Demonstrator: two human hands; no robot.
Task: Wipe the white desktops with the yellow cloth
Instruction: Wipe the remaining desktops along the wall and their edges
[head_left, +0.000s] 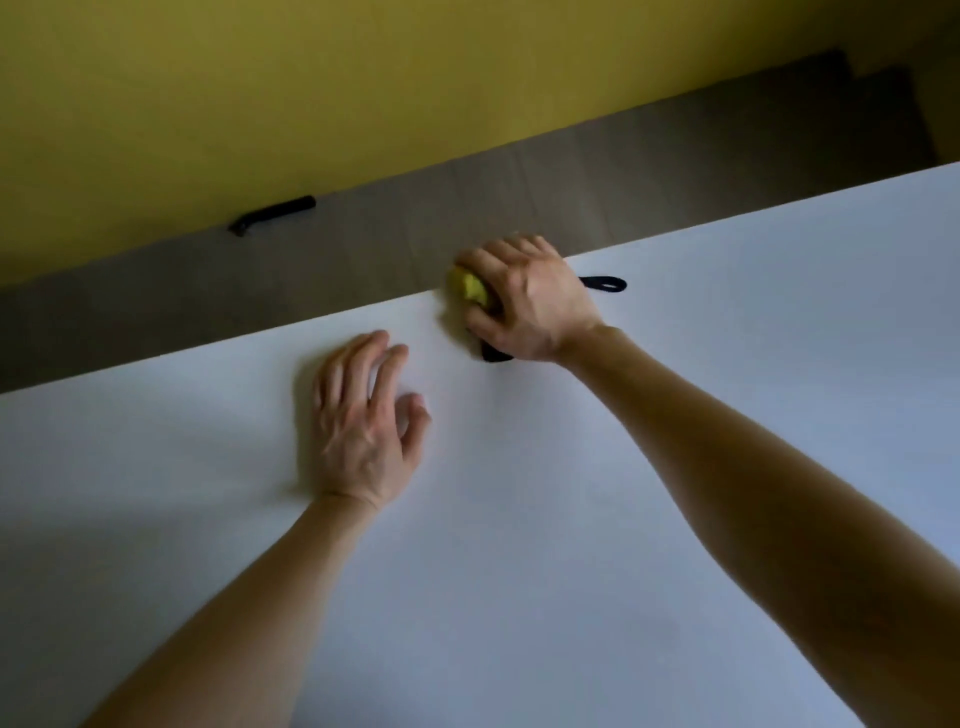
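Note:
The white desktop (519, 545) fills the lower part of the view. My right hand (524, 301) presses on the bunched yellow cloth (470, 287) near the desk's far edge, fingers curled over it so only a small yellow part shows. A black part (493, 355) peeks out beneath the palm, and a black loop (605, 284) sticks out behind the wrist. My left hand (363, 415) rests flat on the desktop to the left and nearer, fingers apart, holding nothing.
Beyond the desk's far edge runs a strip of dark wood floor (363, 249), then a yellow wall (311, 104). A small black object (272, 214) lies at the foot of the wall.

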